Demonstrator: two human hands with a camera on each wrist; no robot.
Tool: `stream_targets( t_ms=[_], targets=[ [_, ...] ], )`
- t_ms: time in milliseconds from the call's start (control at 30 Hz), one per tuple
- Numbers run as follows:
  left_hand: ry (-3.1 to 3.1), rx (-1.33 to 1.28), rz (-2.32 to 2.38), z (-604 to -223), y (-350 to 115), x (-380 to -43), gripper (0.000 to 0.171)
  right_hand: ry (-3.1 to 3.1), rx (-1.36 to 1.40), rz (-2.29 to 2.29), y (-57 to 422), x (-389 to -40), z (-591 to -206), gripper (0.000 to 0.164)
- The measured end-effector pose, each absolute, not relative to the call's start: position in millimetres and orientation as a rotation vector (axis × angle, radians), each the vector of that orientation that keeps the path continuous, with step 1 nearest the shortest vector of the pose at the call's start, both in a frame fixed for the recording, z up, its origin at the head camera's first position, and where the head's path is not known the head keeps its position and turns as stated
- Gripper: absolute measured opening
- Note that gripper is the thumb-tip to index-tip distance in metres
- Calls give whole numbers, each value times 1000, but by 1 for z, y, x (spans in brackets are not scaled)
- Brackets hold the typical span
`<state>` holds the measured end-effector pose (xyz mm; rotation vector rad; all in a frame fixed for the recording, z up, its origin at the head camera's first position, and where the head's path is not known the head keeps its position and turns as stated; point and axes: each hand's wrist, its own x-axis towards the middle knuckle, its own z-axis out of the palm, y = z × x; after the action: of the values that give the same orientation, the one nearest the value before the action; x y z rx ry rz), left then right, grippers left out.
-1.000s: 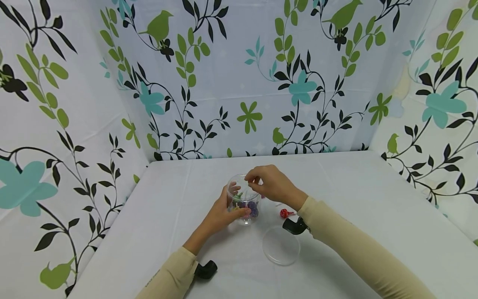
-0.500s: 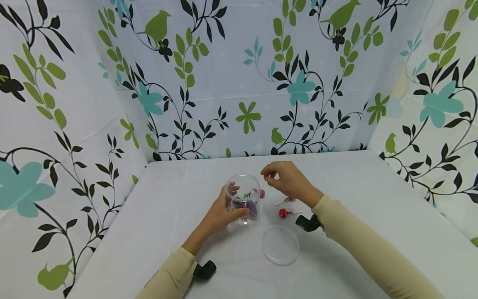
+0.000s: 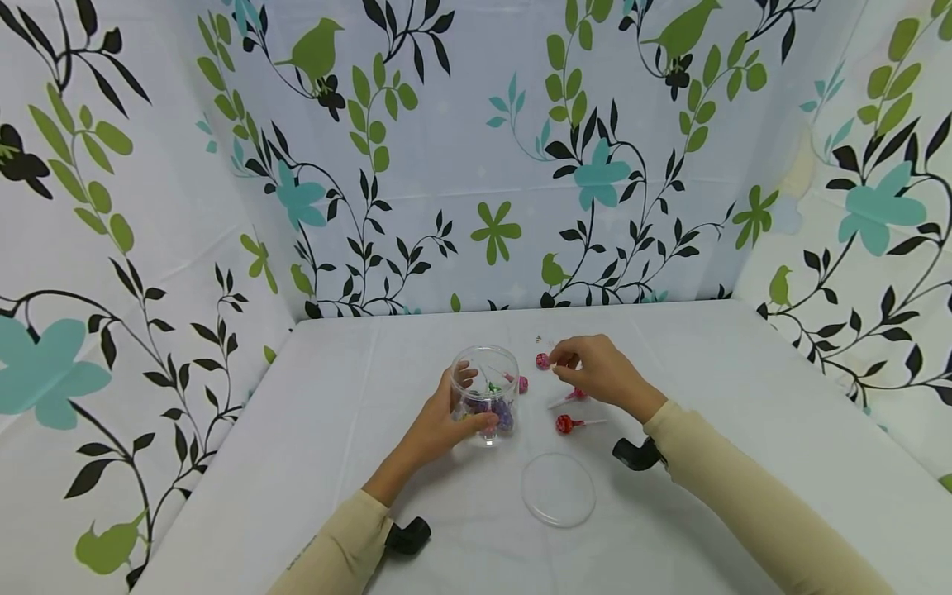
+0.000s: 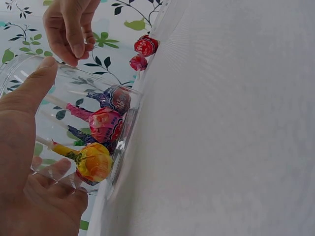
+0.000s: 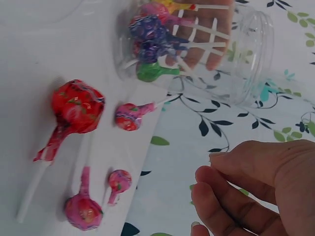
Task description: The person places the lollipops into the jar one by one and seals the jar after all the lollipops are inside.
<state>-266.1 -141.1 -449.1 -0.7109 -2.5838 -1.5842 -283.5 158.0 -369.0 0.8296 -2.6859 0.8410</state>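
Observation:
My left hand [image 3: 457, 420] grips a clear plastic jar [image 3: 485, 360], thumb in front and fingers round the far side. Inside lie several wrapped lollipops, among them a yellow one [image 4: 93, 163], a green one [image 5: 150, 72] and purple ones [image 5: 147, 28]. Its mouth is uncovered. My right hand [image 3: 602, 372] hovers right of the jar with loosely curled fingers and nothing visible between them. Close to its fingertips lies a pink lollipop [image 3: 543, 361]. Other lollipops on the table are a red one [image 3: 565, 424] and two pink ones [image 5: 84, 214] [image 5: 129, 116].
A clear round lid [image 3: 558, 491] lies flat in front of the jar, nearer the person. White cloth covers the table [image 3: 357, 397]. Patterned cloth walls [image 3: 446, 182] with leaves and birds stand at the back and both sides.
My right hand has moved from above the jar's mouth rightward and down towards the table. A pink lollipop now shows by its fingertips. The left hand and jar stay in place.

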Motion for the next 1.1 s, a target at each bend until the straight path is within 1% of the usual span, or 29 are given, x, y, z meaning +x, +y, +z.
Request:
stream_targets(
  t_ms=[167, 333, 833, 1100],
  targets=[
    [-2578, -722, -1599, -449, -142, -266, 103, -2720, 800, 847, 163, -285, -377, 8],
    [-2578, -726, -1606, -449, -142, -266, 101, -2744, 779, 843, 168, -289, -386, 8],
    [-2588, -720, -1579, -449, -141, -267, 100, -2792, 683, 831, 195, -297, -403, 14],
    [-2584, -725, -1579, -450, -141, -267, 99, -2831, 647, 858, 201, -299, -411, 17]
  ],
)
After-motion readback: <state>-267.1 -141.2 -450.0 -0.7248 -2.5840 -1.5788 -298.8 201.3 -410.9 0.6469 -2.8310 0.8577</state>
